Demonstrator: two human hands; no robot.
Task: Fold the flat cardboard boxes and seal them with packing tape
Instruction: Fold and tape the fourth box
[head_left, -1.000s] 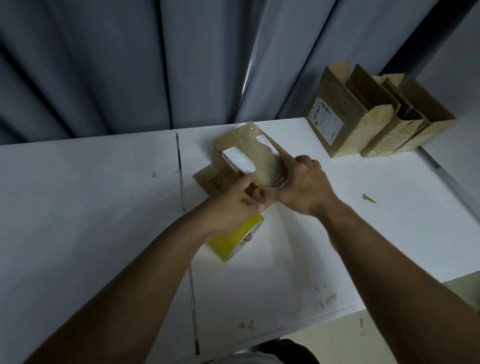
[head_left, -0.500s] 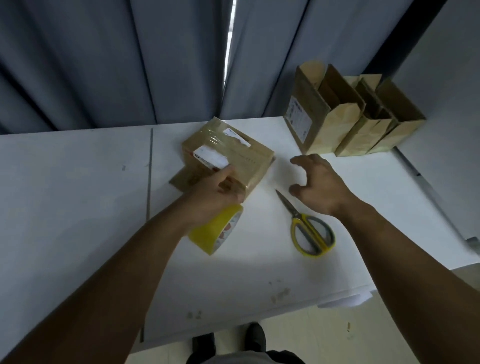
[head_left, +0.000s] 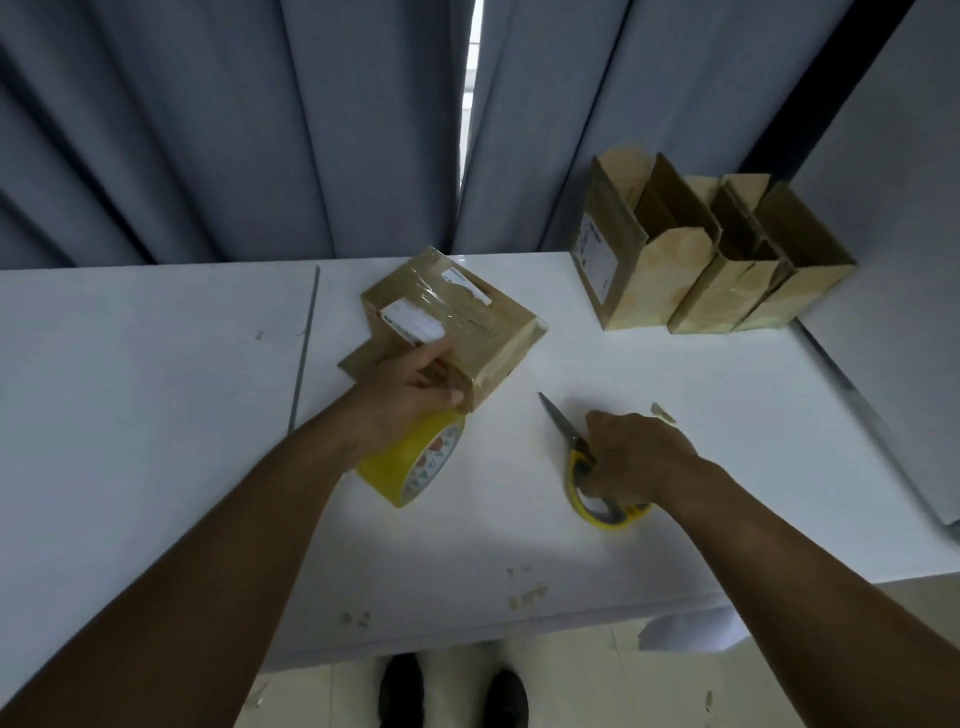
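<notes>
Item log off my head-cam feed, near to far.

1. Pair of dark shoes (head_left: 402, 686) on the floor, under the tabletop's front edge, between my two forearms.
2. Tabletop (head_left: 156, 415): white, w/ a seam line (head_left: 304, 343) running away from me, left of the left hand. Small paper scraps (head_left: 527, 592) lie by the front edge, nearer me than both hands.
3. Right hand (head_left: 631, 457): fingers curled over the scissors (head_left: 566, 428), grasping at the yellow handles. The scissors lie on the tabletop, blades together, tips pointing away and left. One more scrap (head_left: 662, 413) lies just beyond this hand.
4. Left hand (head_left: 410, 395): clenched on the tape roll (head_left: 415, 462), yellow, which sits under the hand on my side. Can't tell if the roll touches the tabletop. One finger stretches onto item 5.
5. Cardboard box (head_left: 467, 332): closed, glossy tape across the top, two white labels. It sits on the tabletop at the far side of the left hand, touching it. A flat cardboard piece (head_left: 358, 358) sticks out from under it to the left.
6. Open boxes (head_left: 639, 280), qty 3: upright, flaps up, side by side and touching, well beyond the right hand to the right.
7. Grey curtain (head_left: 260, 130) behind the tabletop, w/ a narrow bright gap.
</notes>
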